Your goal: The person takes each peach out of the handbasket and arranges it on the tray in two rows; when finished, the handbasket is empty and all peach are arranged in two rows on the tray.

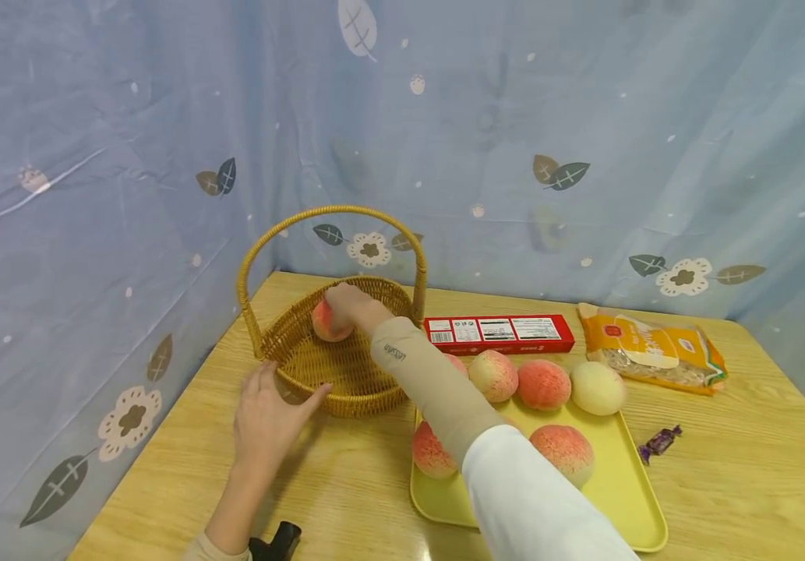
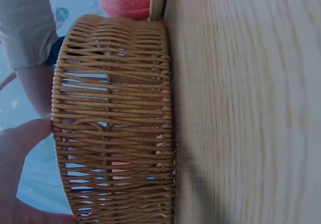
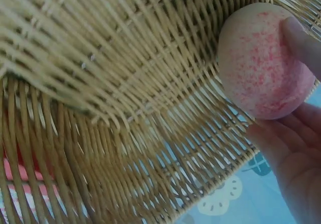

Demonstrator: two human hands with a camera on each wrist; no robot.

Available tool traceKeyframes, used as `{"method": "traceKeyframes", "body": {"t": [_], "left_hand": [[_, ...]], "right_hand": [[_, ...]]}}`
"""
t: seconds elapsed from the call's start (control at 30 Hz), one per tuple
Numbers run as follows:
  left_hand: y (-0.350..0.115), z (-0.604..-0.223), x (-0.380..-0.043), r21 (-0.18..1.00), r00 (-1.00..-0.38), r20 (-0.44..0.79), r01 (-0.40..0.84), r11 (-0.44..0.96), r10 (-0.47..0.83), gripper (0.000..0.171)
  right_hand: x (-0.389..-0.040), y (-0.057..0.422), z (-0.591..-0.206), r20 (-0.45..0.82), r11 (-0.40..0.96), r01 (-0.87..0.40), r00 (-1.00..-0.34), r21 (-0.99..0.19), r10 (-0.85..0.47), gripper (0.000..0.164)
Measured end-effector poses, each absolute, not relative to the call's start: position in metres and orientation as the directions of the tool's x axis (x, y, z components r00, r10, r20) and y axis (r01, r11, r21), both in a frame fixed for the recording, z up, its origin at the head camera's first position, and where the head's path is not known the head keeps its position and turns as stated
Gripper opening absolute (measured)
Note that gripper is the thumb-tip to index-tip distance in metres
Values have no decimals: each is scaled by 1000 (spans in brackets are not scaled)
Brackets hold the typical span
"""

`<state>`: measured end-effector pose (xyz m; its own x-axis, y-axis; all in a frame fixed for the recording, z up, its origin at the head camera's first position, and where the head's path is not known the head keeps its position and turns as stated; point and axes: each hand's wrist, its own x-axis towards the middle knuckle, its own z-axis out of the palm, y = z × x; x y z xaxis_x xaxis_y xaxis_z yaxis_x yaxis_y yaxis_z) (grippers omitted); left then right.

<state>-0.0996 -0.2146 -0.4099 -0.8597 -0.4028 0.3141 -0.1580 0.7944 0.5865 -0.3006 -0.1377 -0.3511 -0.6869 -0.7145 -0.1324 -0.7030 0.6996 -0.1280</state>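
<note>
A peach [image 3: 261, 63], pink over cream, is held in my right hand [image 1: 347, 302] inside the wicker basket [image 1: 293, 354]. In the right wrist view, the thumb lies on one side of this peach and the fingers are under the other, close to the woven wall. My left hand [image 1: 265, 413] is spread at the basket's near left side. Its fingertips touch the rim by the handle's foot, and the thumb lies along the front rim. The left wrist view shows the same rim with two of the digits at it.
A yellow tray [image 1: 626, 483] holds several peaches, partly hidden by my right arm. Behind it lie a red box [image 1: 563, 333] and an orange bag [image 1: 654, 347]. A purple-wrapped candy [image 1: 660, 444] is right of the tray. The basket's tall handle [image 1: 332, 209] arches up before the curtain.
</note>
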Motion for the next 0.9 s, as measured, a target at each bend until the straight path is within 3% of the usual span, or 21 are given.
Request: {"method": "traceKeyframes", "body": {"t": [0.13,0.47,0.6,0.77,0.9], "left_hand": [[-214,-409,-100,586,-861,318,-151,796,-398,95],[-213,-411,-97,575,-865,322,-143,805,-384,96],[-210,-410,-95,566,-868,324,-142,812,-376,96],[-209,-407,-94,550,-869,324,-149,822,-374,95],[-211,-404,-94,548,-879,295,-167,820,-376,95]], "right_hand": [[-301,-136,-352,-63,702,-699,-701,-132,-710,30],[-296,-129,-348,13,677,-736,-677,-13,-736,26],[-296,-114,-331,1,642,-756,-647,-131,-762,41],[-292,-94,-310,5,492,-809,-521,-321,-853,64],[-284,-75,-299,67,385,-811,-457,-440,-887,66]]}}
